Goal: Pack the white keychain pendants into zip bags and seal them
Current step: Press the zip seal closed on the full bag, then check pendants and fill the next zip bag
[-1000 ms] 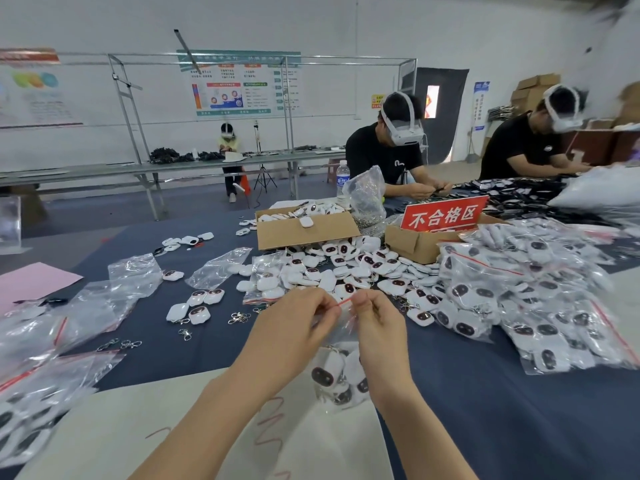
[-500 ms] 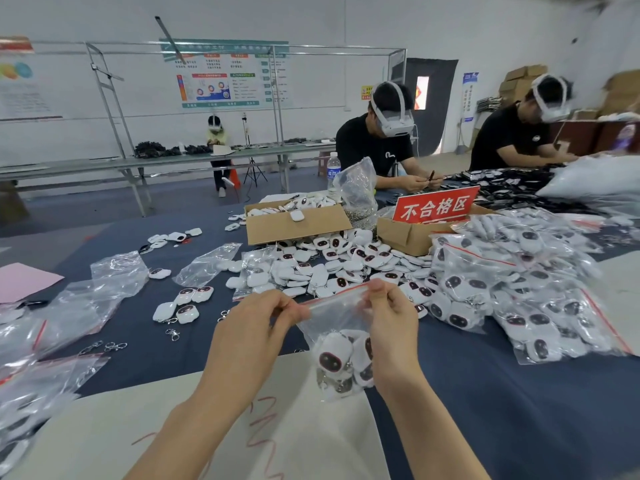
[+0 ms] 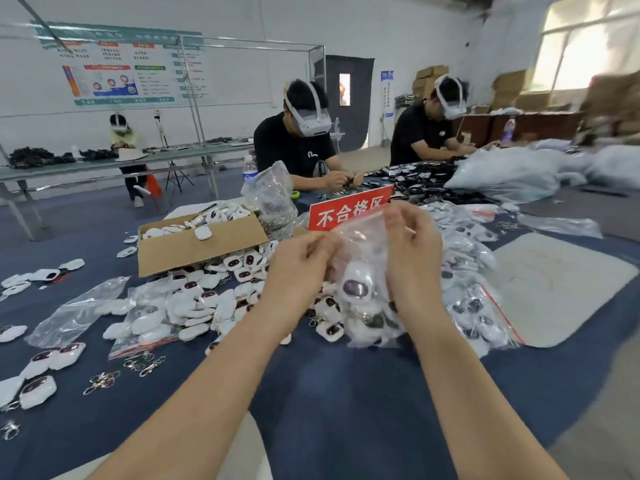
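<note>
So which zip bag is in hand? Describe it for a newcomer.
On the dark blue table, find the red sign with white characters. Just before it, the clear plastic zip bag of white pendants is the only one held up, between left hand and right hand.

Two hands (image 3: 298, 271) (image 3: 412, 258) are holding one zip bag (image 3: 362, 239); three people (image 3: 294, 147) (image 3: 420, 133) (image 3: 121, 135) are sitting beyond one red sign (image 3: 346, 211).

Pretty plain workshop room, white wall (image 3: 242, 22) with a blue-and-green info poster (image 3: 121, 74), long metal workbench (image 3: 86, 166) along the back, dark door (image 3: 360, 126) with a small lit pane, cardboard boxes (image 3: 431, 77) stacked in the corner, bright window (image 3: 588, 39) upper right, grey floor (image 3: 86, 216)
</note>
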`<action>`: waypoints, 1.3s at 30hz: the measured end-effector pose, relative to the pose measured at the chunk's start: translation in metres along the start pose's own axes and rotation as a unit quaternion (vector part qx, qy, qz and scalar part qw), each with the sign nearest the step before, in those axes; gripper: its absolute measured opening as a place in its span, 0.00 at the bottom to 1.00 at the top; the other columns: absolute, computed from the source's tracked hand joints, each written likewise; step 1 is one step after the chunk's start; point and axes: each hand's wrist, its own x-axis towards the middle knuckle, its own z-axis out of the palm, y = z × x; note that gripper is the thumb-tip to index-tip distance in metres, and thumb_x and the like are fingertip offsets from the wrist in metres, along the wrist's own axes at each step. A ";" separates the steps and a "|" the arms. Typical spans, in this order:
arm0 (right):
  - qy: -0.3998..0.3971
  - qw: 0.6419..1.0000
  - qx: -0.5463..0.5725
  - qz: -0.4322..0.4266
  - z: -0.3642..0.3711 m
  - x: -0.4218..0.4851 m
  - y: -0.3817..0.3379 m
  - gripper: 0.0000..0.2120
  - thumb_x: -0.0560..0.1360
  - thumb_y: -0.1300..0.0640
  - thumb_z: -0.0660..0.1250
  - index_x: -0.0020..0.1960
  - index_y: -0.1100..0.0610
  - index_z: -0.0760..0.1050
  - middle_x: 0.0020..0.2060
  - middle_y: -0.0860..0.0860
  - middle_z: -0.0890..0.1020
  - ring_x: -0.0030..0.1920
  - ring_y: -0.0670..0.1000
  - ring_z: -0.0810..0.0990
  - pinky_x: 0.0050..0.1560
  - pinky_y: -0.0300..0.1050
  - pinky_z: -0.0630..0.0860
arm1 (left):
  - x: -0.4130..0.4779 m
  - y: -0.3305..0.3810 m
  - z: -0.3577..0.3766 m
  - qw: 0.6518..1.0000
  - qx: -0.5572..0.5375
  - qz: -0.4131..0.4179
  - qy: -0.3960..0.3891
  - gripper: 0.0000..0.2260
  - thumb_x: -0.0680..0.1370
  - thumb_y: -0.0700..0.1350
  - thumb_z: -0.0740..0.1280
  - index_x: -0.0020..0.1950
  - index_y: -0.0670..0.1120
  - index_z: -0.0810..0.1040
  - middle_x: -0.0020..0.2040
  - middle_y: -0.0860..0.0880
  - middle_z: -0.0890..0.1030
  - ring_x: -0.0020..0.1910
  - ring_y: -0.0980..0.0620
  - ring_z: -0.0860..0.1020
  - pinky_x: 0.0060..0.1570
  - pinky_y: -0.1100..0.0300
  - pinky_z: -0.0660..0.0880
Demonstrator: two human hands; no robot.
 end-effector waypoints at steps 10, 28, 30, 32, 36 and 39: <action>0.076 0.992 -0.099 0.028 -0.032 0.090 0.023 0.18 0.81 0.58 0.58 0.70 0.49 0.69 0.62 0.46 0.76 0.45 0.37 0.79 0.45 0.37 0.77 | 0.152 -0.050 0.099 0.956 -0.042 -0.281 -0.070 0.08 0.79 0.33 0.66 0.57 0.32 0.75 0.44 0.40 0.83 0.24 0.52 0.81 0.28 0.64 0.77; -0.223 0.940 -0.246 -0.073 0.134 -0.048 0.098 0.17 0.83 0.59 0.58 0.70 0.51 0.69 0.65 0.50 0.74 0.61 0.53 0.75 0.58 0.50 0.74 | 0.030 -0.132 -0.162 0.898 0.366 -0.232 0.076 0.12 0.83 0.44 0.59 0.54 0.41 0.80 0.52 0.42 0.84 0.46 0.43 0.81 0.48 0.52 0.78; -0.270 0.929 -0.245 -0.060 0.163 -0.070 0.101 0.17 0.83 0.58 0.58 0.71 0.51 0.69 0.66 0.50 0.74 0.63 0.53 0.74 0.61 0.53 0.74 | 0.005 -0.145 -0.209 0.870 0.407 -0.250 0.123 0.10 0.83 0.45 0.60 0.56 0.43 0.79 0.52 0.45 0.81 0.49 0.44 0.78 0.48 0.54 0.75; -0.317 0.913 -0.252 -0.054 0.190 -0.087 0.105 0.17 0.83 0.58 0.57 0.71 0.52 0.69 0.66 0.50 0.75 0.65 0.53 0.73 0.63 0.53 0.72 | -0.015 -0.155 -0.248 0.851 0.437 -0.261 0.132 0.08 0.82 0.44 0.60 0.54 0.43 0.78 0.51 0.43 0.81 0.48 0.43 0.77 0.48 0.53 0.74; -0.399 0.866 -0.291 -0.076 0.239 -0.110 0.110 0.16 0.83 0.58 0.57 0.70 0.53 0.71 0.65 0.53 0.77 0.64 0.56 0.74 0.64 0.56 0.72 | -0.036 -0.171 -0.299 0.821 0.461 -0.292 0.164 0.13 0.82 0.42 0.59 0.62 0.41 0.79 0.59 0.40 0.81 0.57 0.39 0.78 0.55 0.53 0.74; -0.439 0.814 -0.356 -0.134 0.270 -0.122 0.116 0.16 0.83 0.56 0.55 0.70 0.51 0.70 0.63 0.53 0.77 0.63 0.56 0.73 0.64 0.53 0.70 | -0.039 -0.182 -0.323 0.780 0.514 -0.303 0.187 0.14 0.83 0.45 0.58 0.67 0.42 0.75 0.68 0.38 0.74 0.65 0.36 0.71 0.63 0.47 0.71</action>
